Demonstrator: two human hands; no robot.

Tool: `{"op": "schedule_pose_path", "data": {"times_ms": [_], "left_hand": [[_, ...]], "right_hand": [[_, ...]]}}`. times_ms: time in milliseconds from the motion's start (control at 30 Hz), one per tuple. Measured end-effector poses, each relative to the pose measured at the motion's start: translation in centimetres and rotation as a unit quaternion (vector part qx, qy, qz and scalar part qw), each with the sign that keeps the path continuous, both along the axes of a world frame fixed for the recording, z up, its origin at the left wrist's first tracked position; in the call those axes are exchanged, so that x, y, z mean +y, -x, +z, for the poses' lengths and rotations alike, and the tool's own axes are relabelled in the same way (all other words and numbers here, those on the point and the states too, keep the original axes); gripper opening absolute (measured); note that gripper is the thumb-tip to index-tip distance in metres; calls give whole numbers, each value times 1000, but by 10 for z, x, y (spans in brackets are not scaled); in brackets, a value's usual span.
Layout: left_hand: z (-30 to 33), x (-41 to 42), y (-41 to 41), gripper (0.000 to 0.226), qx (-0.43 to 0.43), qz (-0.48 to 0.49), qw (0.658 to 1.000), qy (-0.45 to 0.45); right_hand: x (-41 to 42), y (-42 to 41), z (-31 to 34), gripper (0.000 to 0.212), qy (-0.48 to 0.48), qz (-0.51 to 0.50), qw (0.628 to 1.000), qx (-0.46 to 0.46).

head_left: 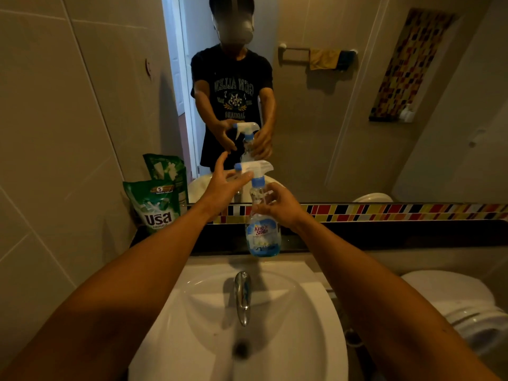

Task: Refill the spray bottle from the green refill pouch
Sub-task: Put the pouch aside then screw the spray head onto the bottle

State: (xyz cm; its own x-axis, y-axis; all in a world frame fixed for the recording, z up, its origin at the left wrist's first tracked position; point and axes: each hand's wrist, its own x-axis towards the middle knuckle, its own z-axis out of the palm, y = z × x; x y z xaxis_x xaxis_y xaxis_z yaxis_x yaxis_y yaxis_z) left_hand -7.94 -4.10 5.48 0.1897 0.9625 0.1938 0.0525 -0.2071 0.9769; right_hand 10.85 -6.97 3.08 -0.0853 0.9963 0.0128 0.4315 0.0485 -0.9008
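Note:
A clear spray bottle (263, 237) with a blue label and a white and blue trigger head stands upright on the dark ledge behind the sink. My right hand (277, 204) grips its upper body just below the neck. My left hand (225, 185) hovers with fingers spread beside the trigger head, its fingertips reaching the nozzle side. The green refill pouch (155, 204) stands upright at the ledge's left end against the wall, apart from both hands.
A white sink (316, 320) with a chrome tap (242, 295) lies directly below the bottle. A mirror (343, 127) rises behind the ledge (384, 232), above a coloured tile strip. A white toilet (467, 312) stands at the right.

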Motion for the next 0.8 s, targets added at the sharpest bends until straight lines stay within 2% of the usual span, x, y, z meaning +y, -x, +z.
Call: {"op": "schedule_pose_path", "data": {"times_ms": [133, 167, 267, 333, 400, 500, 800], "left_hand": [[-39, -7, -6, 27, 5, 27, 997, 74], [-50, -12, -9, 21, 22, 32, 996, 78], [-79, -21, -24, 27, 71, 12, 994, 83], [-94, -24, -37, 23, 80, -14, 991, 109], [-104, -24, -51, 23, 69, -45, 987, 137], [-118, -19, -68, 36, 42, -67, 986, 148], [-142, 1, -96, 38, 14, -37, 980, 197]], "right_hand": [[4, -18, -10, 45, -29, -15, 999, 29], [7, -21, -13, 45, -31, -18, 999, 37], [15, -31, -20, 50, -36, -21, 998, 51], [19, -38, -26, 52, -48, -19, 997, 56], [24, -44, -34, 53, -55, -22, 997, 55], [35, -54, -45, 55, -46, -22, 997, 50], [66, -74, -78, 54, -16, 8, 998, 64]]}}
